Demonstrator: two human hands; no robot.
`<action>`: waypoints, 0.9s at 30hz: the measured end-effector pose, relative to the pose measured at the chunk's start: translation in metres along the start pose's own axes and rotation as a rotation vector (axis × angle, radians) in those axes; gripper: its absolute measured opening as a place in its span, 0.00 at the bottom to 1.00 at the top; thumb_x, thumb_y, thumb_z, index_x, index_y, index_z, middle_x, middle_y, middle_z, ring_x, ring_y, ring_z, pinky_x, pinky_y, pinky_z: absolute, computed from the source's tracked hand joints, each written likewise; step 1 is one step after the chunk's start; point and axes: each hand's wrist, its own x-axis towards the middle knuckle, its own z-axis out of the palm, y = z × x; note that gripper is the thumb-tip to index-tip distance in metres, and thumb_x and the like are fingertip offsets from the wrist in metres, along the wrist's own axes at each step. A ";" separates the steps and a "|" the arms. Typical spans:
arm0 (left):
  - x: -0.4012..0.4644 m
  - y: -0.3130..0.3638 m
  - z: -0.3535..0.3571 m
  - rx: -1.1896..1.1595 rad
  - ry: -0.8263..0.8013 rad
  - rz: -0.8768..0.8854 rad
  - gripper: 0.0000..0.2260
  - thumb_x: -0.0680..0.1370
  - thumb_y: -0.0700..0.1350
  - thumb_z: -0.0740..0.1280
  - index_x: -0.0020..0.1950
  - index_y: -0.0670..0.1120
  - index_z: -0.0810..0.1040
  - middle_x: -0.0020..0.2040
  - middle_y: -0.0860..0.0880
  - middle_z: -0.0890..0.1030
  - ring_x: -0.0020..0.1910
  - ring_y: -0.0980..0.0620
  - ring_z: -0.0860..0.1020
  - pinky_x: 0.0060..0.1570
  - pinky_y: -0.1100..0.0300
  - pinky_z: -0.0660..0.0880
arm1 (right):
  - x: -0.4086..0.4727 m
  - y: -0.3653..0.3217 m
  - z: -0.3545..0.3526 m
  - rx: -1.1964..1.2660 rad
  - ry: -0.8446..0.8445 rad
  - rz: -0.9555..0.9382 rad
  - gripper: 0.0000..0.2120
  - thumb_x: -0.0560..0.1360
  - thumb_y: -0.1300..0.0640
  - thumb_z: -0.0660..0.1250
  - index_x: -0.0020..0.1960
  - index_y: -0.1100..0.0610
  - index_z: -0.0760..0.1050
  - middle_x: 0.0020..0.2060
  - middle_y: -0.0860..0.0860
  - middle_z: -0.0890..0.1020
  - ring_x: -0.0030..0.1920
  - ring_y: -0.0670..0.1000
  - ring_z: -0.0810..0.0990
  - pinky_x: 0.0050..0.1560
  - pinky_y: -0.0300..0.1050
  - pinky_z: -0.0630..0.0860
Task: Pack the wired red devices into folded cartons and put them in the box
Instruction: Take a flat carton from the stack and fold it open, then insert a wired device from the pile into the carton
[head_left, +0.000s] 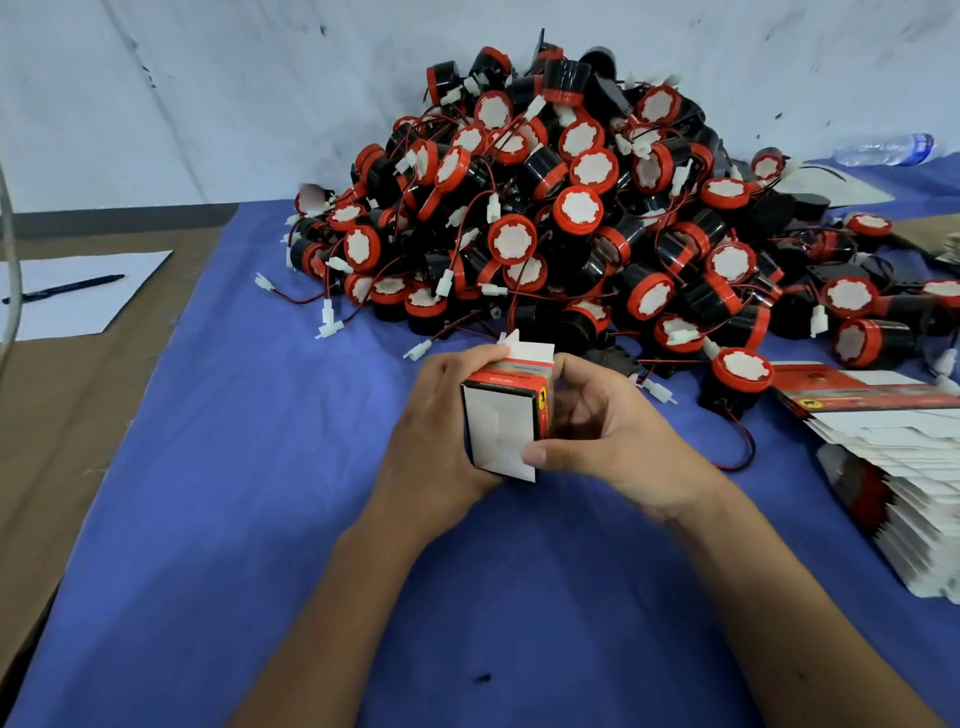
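- A person is holding a carton (501, 415) in both hands just above the blue-covered counter (260, 467), in front of a heap of wired red devices (545, 218).
- The left hand (441, 431) is wrapping the carton's left side, fingers curled round it with fingertips reaching the top edge by the raised white flap.
- The right hand (608, 436) is gripping the right side, thumb pressing the white end panel that is facing the camera.
- The far end is standing open, flap up; whether a device is already inside cannot be told.
- The carton is looking like thin printed card: light, easily crushed, best held by its side walls while the flaps are being tucked.
- The devices are looking like hard plastic drums with thin red leads and white plugs; the tangled wires are likely snagging neighbours, so taking one by the body rather than the lead seems safer.
- A stack of flat cartons (893, 467) is lying at the right, well apart from the hands.
- A pen (67, 288) is resting on paper (78, 306) at far left; a bottle (883, 149) is lying beyond the heap.
- No box is in view.
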 end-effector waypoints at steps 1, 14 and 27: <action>0.000 -0.001 -0.002 -0.008 -0.023 -0.021 0.44 0.63 0.56 0.80 0.75 0.66 0.62 0.68 0.60 0.68 0.66 0.58 0.74 0.57 0.59 0.79 | 0.000 0.000 0.002 -0.046 0.027 -0.030 0.23 0.71 0.67 0.77 0.64 0.58 0.75 0.55 0.57 0.85 0.55 0.59 0.85 0.54 0.53 0.82; 0.004 0.010 0.017 -0.351 0.165 -0.354 0.14 0.81 0.54 0.66 0.65 0.52 0.76 0.55 0.58 0.84 0.55 0.60 0.82 0.50 0.65 0.79 | 0.006 0.006 0.038 -1.273 0.028 -0.176 0.12 0.74 0.63 0.65 0.56 0.57 0.80 0.51 0.51 0.83 0.51 0.55 0.80 0.54 0.49 0.76; 0.003 0.007 0.018 0.058 0.307 -0.297 0.10 0.77 0.48 0.60 0.53 0.44 0.75 0.47 0.53 0.81 0.45 0.56 0.79 0.36 0.60 0.75 | 0.003 0.028 -0.021 -1.311 0.549 0.154 0.33 0.71 0.49 0.78 0.73 0.48 0.70 0.65 0.51 0.71 0.65 0.57 0.70 0.61 0.56 0.75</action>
